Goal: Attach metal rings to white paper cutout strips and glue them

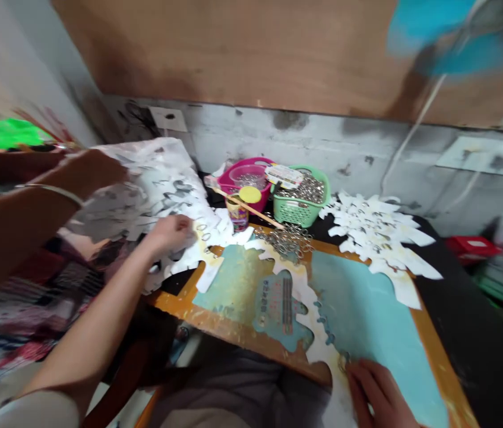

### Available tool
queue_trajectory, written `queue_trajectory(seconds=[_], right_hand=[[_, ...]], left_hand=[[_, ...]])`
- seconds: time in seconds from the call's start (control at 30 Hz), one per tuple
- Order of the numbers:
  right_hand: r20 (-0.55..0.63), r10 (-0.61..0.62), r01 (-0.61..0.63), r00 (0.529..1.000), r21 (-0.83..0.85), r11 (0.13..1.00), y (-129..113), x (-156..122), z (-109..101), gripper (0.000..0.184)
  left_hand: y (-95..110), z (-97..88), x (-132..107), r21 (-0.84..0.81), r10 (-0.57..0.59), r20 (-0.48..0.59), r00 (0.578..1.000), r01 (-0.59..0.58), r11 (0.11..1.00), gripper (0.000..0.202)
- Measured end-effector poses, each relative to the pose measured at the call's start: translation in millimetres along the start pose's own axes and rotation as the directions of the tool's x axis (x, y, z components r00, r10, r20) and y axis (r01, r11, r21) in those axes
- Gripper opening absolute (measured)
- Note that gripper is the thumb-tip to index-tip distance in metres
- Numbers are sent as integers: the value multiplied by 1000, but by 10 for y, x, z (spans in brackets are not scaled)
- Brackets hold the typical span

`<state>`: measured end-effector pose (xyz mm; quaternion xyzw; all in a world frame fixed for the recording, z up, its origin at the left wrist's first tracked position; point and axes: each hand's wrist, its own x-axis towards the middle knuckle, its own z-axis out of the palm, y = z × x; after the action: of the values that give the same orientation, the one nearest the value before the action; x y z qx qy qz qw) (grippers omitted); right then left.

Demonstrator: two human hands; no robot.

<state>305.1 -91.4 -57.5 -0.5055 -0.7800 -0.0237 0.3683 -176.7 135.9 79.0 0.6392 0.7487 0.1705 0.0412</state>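
Two bare hands work apart across an orange-edged board (228, 330) — the left hand (168, 236) beyond its far left corner, the right hand (380, 389) low at its near right. A scalloped white strip (318, 342) lies between them, its long axis curving from the far edge, beside a loose heap of metal rings (287, 239), down to the near edge and over it. The right hand is the nearer one: its fingers are drawn together at the strip's right side, beside a single ring (344, 361), with the strip to their left; blur hides whether they pinch anything. The left fingers are curled at white cut pieces (210, 238) with yellowish patches and rings on them; I cannot tell whether they grip. Right of the strip, a teal panel (380, 321) stretches to the board's right edge and seems to give the most room for moving. Leftward is tighter, where a co-worker's arm (82, 175) reaches in. Past the far edge stand a tin (239, 219) and a green basket (298, 213); a white stack (376, 229) overlaps the far right corner.
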Motion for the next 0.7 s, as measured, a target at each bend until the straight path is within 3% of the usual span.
queue_trajectory(seconds=[0.07, 0.1, 0.13, 0.17, 0.23, 0.27, 0.3, 0.33, 0.37, 0.4, 0.47, 0.5, 0.57, 0.7], right_hand=[[17, 41, -42, 999, 5, 999, -108, 48, -43, 16], [32, 89, -89, 996, 8, 996, -162, 81, -64, 16], [51, 117, -117, 992, 11, 993, -210, 116, -83, 17], [85, 131, -133, 988, 19, 991, -248, 150, -100, 18], [161, 153, -158, 975, 20, 987, -292, 202, -131, 20], [195, 155, -160, 968, 12, 987, -300, 216, -147, 21], [227, 154, -158, 962, -1, 988, -302, 224, -162, 22], [253, 151, -152, 956, -18, 988, -301, 224, -175, 23], [274, 146, -142, 951, -35, 989, -297, 221, -186, 24], [288, 140, -130, 947, -51, 990, -292, 215, -193, 24], [293, 125, -109, 948, -73, 991, -285, 200, -198, 25], [284, 117, -98, 952, -78, 992, -284, 194, -195, 24], [250, 102, -83, 963, -86, 993, -288, 185, -179, 23], [167, 105, -91, 980, -91, 992, -331, 174, -127, 21]], left_hand=[[107, -23, -105, 7, -53, -70, 996, 53, 999, 36], [199, -9, -191, 21, -88, -181, 980, 93, 995, 44], [321, 28, -304, 61, -42, -336, 941, 66, 996, 49], [474, 88, -445, 78, 42, -416, 909, -10, 997, 54], [860, 275, -798, -19, 291, -348, 891, -317, 948, 55], [1079, 395, -993, -111, 469, -272, 840, -512, 852, 48], [1305, 528, -1185, -215, 628, -200, 752, -659, 720, 41], [1525, 667, -1360, -303, 773, -95, 627, -758, 578, 38], [1731, 806, -1510, -371, 856, -13, 516, -798, 475, 37], [1913, 938, -1628, -427, 897, 30, 440, -806, 410, 37], [2191, 1161, -1763, -506, 946, 89, 313, -804, 313, 40], [2284, 1244, -1787, -543, 957, 113, 269, -790, 286, 38], [2390, 1355, -1781, -602, 961, 156, 230, -749, 277, 35], [2402, 1423, -1729, -659, 943, 168, 288, -678, 325, 34]])
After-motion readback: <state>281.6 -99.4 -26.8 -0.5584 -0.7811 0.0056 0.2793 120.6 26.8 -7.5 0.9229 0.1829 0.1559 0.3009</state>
